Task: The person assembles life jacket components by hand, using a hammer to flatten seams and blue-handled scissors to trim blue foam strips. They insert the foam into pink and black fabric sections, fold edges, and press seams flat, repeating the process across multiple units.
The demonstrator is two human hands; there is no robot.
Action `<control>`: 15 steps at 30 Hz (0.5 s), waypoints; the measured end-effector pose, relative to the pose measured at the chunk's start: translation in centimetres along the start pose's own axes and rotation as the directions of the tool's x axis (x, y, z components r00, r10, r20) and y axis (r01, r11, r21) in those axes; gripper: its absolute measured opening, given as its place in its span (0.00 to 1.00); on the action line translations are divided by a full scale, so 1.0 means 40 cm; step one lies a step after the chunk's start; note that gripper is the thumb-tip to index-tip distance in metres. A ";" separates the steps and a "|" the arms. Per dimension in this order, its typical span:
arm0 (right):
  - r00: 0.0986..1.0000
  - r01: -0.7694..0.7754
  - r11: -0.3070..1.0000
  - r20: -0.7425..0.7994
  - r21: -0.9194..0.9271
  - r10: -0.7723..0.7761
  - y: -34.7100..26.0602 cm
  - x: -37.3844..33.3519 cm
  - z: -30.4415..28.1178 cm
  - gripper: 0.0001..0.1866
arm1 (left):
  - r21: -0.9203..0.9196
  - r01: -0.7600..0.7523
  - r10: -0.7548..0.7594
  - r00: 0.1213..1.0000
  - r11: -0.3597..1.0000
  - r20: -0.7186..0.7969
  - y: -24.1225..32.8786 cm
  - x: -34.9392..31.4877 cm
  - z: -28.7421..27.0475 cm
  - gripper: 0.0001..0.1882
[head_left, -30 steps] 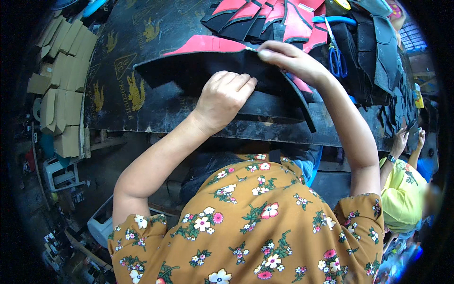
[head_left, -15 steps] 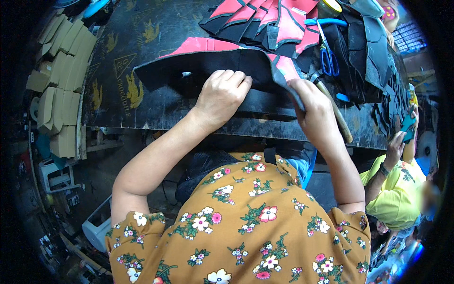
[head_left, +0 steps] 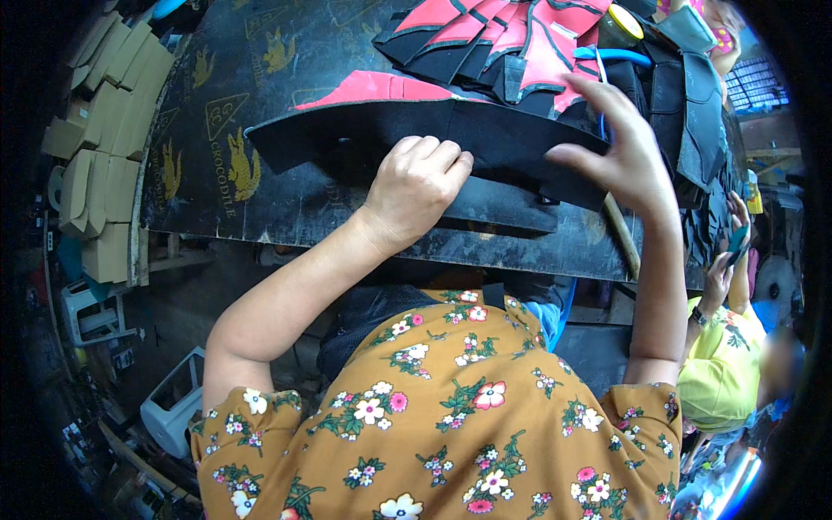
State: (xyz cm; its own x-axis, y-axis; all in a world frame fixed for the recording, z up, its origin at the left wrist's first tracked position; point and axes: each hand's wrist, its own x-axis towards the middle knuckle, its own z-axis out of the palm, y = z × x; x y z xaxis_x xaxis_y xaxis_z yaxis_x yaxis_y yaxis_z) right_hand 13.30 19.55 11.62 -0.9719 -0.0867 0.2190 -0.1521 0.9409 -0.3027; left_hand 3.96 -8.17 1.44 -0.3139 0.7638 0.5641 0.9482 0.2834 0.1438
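Note:
A long curved black fabric panel (head_left: 511, 134) lies across the table in front of me, with pink material (head_left: 381, 87) showing along its upper left edge. My left hand (head_left: 419, 186) is closed, knuckles up, at the middle of the panel's near side; its fingertips are hidden. Over the panel's right end hovers my right hand (head_left: 624, 160), thumb and fingers spread and holding nothing. Behind that hand, scissors (head_left: 601, 74) are mostly covered. A wooden handle (head_left: 621, 238) slants toward the table's front edge beneath my right wrist.
Stacked pink and black pieces (head_left: 485, 39) lie at the far side. Dark folded pieces (head_left: 693, 104) and a yellow-rimmed round container (head_left: 626, 22) are at the right. Cardboard boxes (head_left: 108, 191) line the left. A person in a yellow shirt (head_left: 719, 368) works at the right.
My right hand has let go of the panel's right end and lifted away, up and to the right, with its fingers opening. That folded-up end now lies flatter. My left hand shifted slightly right.

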 end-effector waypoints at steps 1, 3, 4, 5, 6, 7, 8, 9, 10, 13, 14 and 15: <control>0.980 0.194 0.975 -0.028 -0.110 -0.198 -0.024 0.015 0.020 0.44 | 0.001 0.002 -0.002 1.000 1.000 0.006 0.000 0.000 -0.001 0.13; 0.992 0.126 0.976 0.035 -0.179 -0.122 -0.099 0.025 0.079 0.34 | -0.009 0.007 -0.007 1.000 1.000 0.006 -0.002 0.000 -0.002 0.12; 0.985 0.168 0.950 -0.003 -0.262 -0.175 -0.137 0.029 0.103 0.27 | -0.017 0.012 -0.012 1.000 1.000 -0.002 -0.003 0.000 -0.001 0.12; 0.988 0.156 0.946 0.057 -0.286 -0.146 -0.177 0.016 0.113 0.20 | -0.027 0.021 -0.021 1.000 0.999 0.000 -0.004 0.000 -0.001 0.11; 0.981 0.195 0.930 0.061 -0.313 -0.185 -0.218 -0.004 0.116 0.14 | -0.022 0.019 -0.019 1.000 1.000 -0.005 -0.005 -0.001 -0.001 0.10; 0.962 0.204 0.935 0.236 -0.289 -0.137 -0.262 -0.030 0.121 0.16 | -0.023 0.017 -0.017 1.000 1.000 0.002 -0.006 -0.001 -0.001 0.09; 0.911 0.209 0.937 0.404 -0.278 -0.083 -0.294 -0.054 0.117 0.19 | -0.030 0.009 -0.009 1.000 1.000 -0.006 -0.007 -0.001 -0.001 0.08; 0.833 0.221 0.946 0.550 -0.237 -0.056 -0.314 -0.064 0.118 0.19 | -0.028 -0.004 0.003 0.999 1.000 -0.049 -0.008 -0.001 0.000 0.03; 0.849 0.210 0.960 0.521 -0.187 -0.085 -0.322 -0.076 0.111 0.15 | -0.026 -0.005 0.004 0.999 1.000 -0.049 -0.009 -0.001 0.001 0.03; 0.883 -0.101 0.986 0.468 0.134 0.027 -0.249 -0.053 0.081 0.10 | -0.030 -0.005 0.004 1.000 1.000 -0.031 -0.009 -0.004 0.001 0.05; 0.930 -0.132 0.983 0.360 0.129 0.078 -0.221 -0.038 0.085 0.12 | -0.031 -0.001 0.000 1.000 1.000 -0.019 -0.009 -0.005 0.000 0.07; 0.982 -0.010 0.993 0.188 0.119 -0.013 -0.192 -0.021 0.090 0.13 | -0.030 0.006 -0.006 1.000 1.000 -0.005 -0.008 -0.006 -0.001 0.10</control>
State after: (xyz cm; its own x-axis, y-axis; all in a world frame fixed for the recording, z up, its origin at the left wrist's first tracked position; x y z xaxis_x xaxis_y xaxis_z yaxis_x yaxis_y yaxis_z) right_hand 14.62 11.22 10.40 -0.9863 -0.1590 0.0449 -0.1632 0.8958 -0.4134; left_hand 3.73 -8.48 1.30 -0.3193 0.7590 0.5674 0.9474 0.2702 0.1718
